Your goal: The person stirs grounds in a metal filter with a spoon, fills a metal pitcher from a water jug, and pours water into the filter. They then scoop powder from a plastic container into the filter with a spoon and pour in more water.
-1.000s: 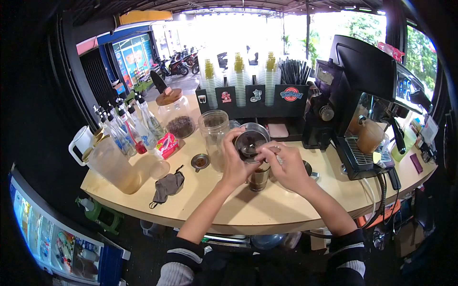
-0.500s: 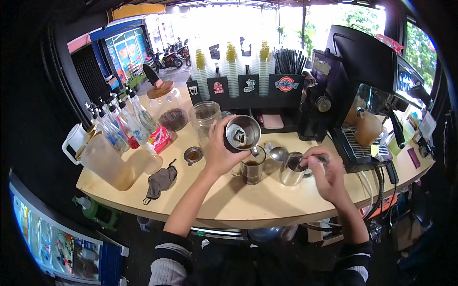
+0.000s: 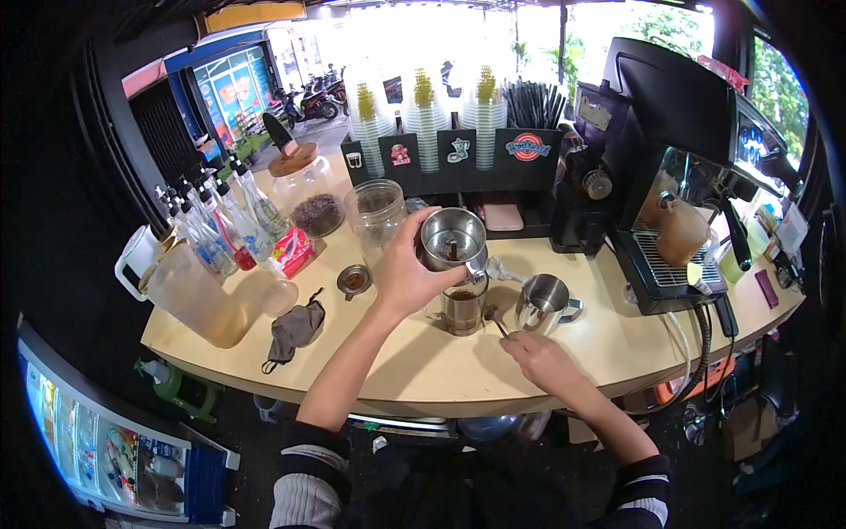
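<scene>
My left hand is wrapped round a metal pitcher, its mouth turned toward me. Just below it stands a glass mug with brown liquid inside. In my right hand is a metal spoon, gripped by its handle, its bowl close to the right side of the mug. A second metal pitcher rests upright on the counter to the right of the mug. Behind my left hand is a clear plastic jar, partly hidden.
A small metal dish and a grey face mask lie to the left. Farther left are a cloudy plastic jug and several pump bottles. An espresso machine stands right; a cup holder is at the back.
My right hand has moved left and down, bringing the spoon from above the second pitcher to beside the mug. The pitcher in my left hand has shifted only slightly.
</scene>
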Demonstrator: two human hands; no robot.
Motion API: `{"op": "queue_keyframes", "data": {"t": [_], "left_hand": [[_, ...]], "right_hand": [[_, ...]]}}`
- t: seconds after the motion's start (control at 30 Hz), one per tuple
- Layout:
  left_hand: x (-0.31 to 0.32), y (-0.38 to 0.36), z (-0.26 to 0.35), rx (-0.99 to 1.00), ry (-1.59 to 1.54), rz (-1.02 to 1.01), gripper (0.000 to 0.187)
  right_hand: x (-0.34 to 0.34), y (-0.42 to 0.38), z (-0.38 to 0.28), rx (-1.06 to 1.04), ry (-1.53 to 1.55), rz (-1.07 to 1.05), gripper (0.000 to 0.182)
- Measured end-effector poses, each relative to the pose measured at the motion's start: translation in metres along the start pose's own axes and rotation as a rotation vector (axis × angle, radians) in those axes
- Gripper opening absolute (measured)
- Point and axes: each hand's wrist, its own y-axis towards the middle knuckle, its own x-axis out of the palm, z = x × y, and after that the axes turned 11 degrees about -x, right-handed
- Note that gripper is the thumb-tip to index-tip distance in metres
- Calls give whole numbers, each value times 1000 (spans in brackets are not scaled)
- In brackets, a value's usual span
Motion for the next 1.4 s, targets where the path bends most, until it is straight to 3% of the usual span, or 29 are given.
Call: {"op": "queue_keyframes", "data": {"t": [0.37, 0.43, 0.47, 0.53, 0.57, 0.63, 0.77, 0.83, 1.03, 1.4], "left_hand": [[7, -3, -9, 22, -24, 36, 74], [9, -4, -13, 34, -41, 39, 75], [10, -5, -14, 29, -42, 42, 76], [11, -7, -15, 29, -46, 43, 77], [11, -8, -16, 44, -43, 38, 79], [10, -10, -16, 72, 19, 35, 81], [10, -12, -20, 174, 82, 20, 85], [10, -12, -19, 178, 56, 10, 85], [11, -11, -15, 214, 26, 0, 83], [12, -14, -17, 209, 64, 1, 84]], "right_hand": [[-6, 0, 6, -75, -9, -62, 23], [-20, 0, 12, 35, -32, 175, 21], [-25, -1, 17, 37, -38, 178, 21], [-33, -5, 28, 218, -112, 562, 19], [-33, -10, 33, 219, -117, 563, 19], [-26, -21, 45, 550, 175, 519, 17], [-4, -37, 58, 675, 461, 516, 14], [3, -38, 60, 730, 816, 649, 12], [10, -34, 70, 701, 1048, 834, 14], [-61, 19, 81, 536, 1153, 884, 16]]}}
